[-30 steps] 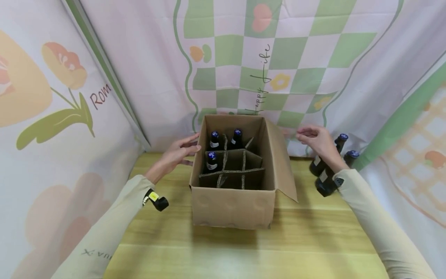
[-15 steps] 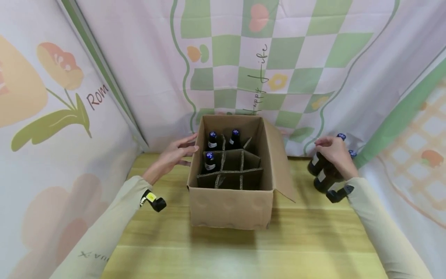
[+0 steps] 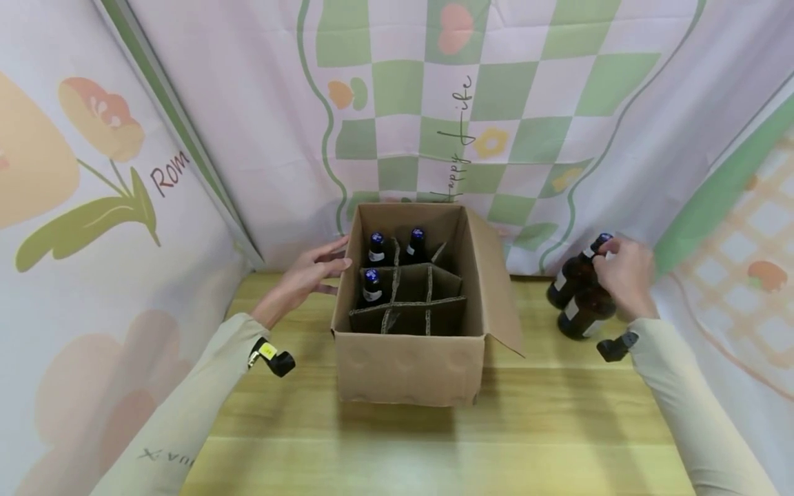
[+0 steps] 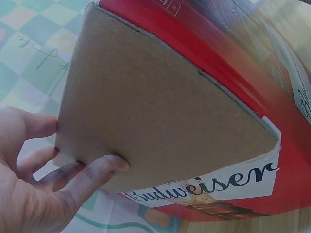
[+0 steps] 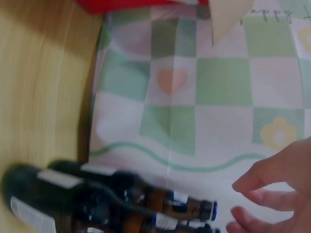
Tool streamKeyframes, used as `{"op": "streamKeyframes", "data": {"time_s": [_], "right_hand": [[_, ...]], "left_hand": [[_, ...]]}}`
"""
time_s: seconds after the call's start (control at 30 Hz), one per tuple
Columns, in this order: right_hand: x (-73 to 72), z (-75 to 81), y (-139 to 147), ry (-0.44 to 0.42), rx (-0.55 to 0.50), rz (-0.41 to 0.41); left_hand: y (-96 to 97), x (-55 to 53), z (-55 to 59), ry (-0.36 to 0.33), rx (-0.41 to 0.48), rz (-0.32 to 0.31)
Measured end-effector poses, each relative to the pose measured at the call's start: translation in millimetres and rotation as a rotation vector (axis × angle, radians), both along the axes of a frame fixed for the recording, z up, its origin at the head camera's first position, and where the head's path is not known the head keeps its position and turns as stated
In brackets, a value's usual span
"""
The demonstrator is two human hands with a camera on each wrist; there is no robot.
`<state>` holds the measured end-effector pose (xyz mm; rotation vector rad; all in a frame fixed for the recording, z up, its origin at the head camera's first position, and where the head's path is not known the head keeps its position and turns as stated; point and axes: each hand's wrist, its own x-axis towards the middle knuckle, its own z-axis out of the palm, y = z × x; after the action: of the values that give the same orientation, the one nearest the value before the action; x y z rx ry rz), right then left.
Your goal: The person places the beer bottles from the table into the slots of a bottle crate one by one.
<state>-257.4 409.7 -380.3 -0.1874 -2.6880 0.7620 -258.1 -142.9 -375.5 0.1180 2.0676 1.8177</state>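
Note:
An open-topped cardboard box [image 3: 409, 368] stands mid-table. Inside, brown cardboard dividers [image 3: 428, 303] form cells. Three dark bottles with blue caps stand there: back left [image 3: 376, 251], back middle [image 3: 417, 248] and middle left [image 3: 372, 286]. My left hand [image 3: 304, 275] rests its fingertips against the box's left side; in the left wrist view they touch a brown flap [image 4: 146, 102]. My right hand [image 3: 626, 275] is over two dark bottles, a rear one [image 3: 561, 282] and a front one [image 3: 583, 313]. In the right wrist view its curved fingers [image 5: 262, 179] stay apart from the caps.
A side flap [image 3: 496, 289] hangs out from the box's right edge towards the loose bottles. Patterned cloth [image 3: 403, 103] hangs behind the wooden table [image 3: 403, 455] and along both sides. Red Budweiser print [image 4: 238, 184] shows on the box's outer side.
My right hand has moved right, from behind the box's flap to above the loose bottles. My left hand has stayed against the box. The head view has shifted slightly.

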Motion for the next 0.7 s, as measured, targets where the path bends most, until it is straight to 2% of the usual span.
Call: {"op": "streamKeyframes", "data": {"time_s": [0.07, 0.23, 0.3, 0.4, 0.53, 0.6, 0.7], "right_hand": [[1.4, -4.6, 5, -0.009, 0.009, -0.004], [4.5, -22.7, 10, -0.135, -0.018, -0.021], [5.0, -29.1, 11, -0.128, -0.032, -0.054], [6.2, -34.7, 13, -0.067, -0.070, -0.094], [8.3, -38.5, 17, 0.002, -0.126, -0.086], [10.3, -39.5, 19, -0.001, -0.161, -0.086], [12.0, -40.6, 23, -0.051, -0.214, -0.094]], "left_hand": [[-0.3, 0.1, -0.1, 0.003, 0.005, -0.003], [-2.4, 1.4, -0.5, 0.004, 0.002, -0.006], [-2.5, 1.7, -0.8, -0.002, -0.001, -0.005], [-1.7, 1.4, -0.6, -0.002, -0.004, -0.006], [-1.1, 1.1, 0.5, 0.004, -0.004, -0.003], [-1.3, 0.8, 0.4, 0.005, -0.003, -0.004], [-1.5, 0.2, -0.2, 0.004, 0.000, -0.007]]}}
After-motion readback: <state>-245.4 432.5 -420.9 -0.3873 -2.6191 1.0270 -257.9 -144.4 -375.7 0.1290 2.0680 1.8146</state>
